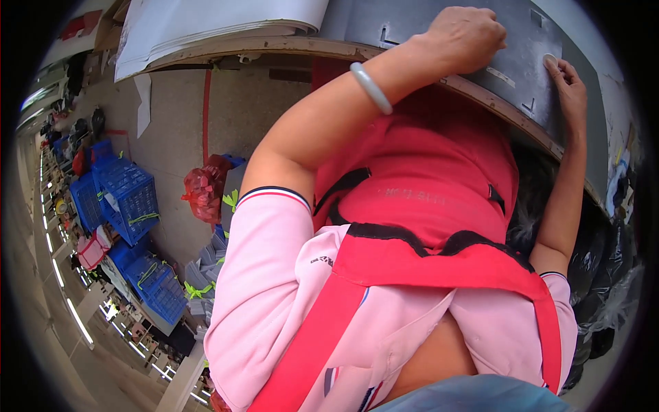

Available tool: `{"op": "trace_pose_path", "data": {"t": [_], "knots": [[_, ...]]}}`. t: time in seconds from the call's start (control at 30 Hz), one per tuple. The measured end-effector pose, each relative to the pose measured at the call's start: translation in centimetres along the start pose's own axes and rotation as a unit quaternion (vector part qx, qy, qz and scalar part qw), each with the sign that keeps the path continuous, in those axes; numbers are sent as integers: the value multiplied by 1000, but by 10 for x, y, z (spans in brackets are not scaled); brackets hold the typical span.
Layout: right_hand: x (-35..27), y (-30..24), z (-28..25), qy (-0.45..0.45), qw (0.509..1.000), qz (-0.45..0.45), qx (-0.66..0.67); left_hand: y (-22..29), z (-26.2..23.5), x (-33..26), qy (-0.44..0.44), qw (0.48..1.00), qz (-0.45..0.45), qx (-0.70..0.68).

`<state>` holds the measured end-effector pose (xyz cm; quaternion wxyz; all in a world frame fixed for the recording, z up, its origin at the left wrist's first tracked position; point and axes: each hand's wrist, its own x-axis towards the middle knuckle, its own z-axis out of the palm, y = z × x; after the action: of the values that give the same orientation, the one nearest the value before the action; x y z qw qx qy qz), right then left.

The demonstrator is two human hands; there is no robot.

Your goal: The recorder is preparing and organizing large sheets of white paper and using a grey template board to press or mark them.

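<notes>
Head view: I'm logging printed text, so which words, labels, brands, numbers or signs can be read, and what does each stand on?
None can be read clearly.
Red apron: a faded row of print across it, too blurred to read.
Pink shirt: small dark print beside the apron strap, too small to read.
Dark board: a pale strip, with no lettering that can be made out.

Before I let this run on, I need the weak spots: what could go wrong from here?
The right hand seems to hold a small pale round piece by the fingertips, so it might slip. The bangle looks near the table edge and could knock it.
</notes>
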<state>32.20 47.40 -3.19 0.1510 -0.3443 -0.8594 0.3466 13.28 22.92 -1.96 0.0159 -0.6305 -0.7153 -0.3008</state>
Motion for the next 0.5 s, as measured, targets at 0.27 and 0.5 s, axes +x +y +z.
{"op": "trace_pose_path", "data": {"t": [0.27,0.5], "knots": [[-23,-19,-3,79,991,-89,67,0,34,8,67,994,-13,80],[-99,-63,2,-74,990,-119,11,9,15,7,54,993,-51,90]]}}
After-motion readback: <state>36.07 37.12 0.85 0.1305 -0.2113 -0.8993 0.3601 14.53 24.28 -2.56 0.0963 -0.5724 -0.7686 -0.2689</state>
